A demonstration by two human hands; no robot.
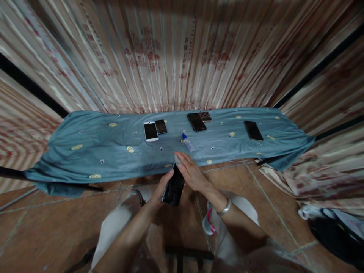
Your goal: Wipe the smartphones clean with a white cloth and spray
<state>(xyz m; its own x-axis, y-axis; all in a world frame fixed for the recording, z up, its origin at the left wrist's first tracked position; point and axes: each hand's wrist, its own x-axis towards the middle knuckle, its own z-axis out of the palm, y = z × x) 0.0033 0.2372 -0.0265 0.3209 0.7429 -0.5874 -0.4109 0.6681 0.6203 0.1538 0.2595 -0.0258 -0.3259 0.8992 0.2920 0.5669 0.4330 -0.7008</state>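
A dark smartphone (174,188) is tilted above my lap, its glossy black screen facing up. My left hand (161,188) grips it, with the thumb along its left edge. At the phone's upper end, my right hand (193,175) presses a small pale piece of tissue or cloth (178,159) against it, fingers together. Most of that piece is hidden under the fingers. Just beyond the hands, a small clear bottle with a blue cap (188,143) lies on the cloth-covered table (148,157).
On the table lie a white-framed phone (151,132), a small black phone (161,127), a larger black phone (196,122) beside a patterned one (206,116), and another phone (253,131) at right. Curtains (170,57) hang behind. A black object (338,237) sits at lower right.
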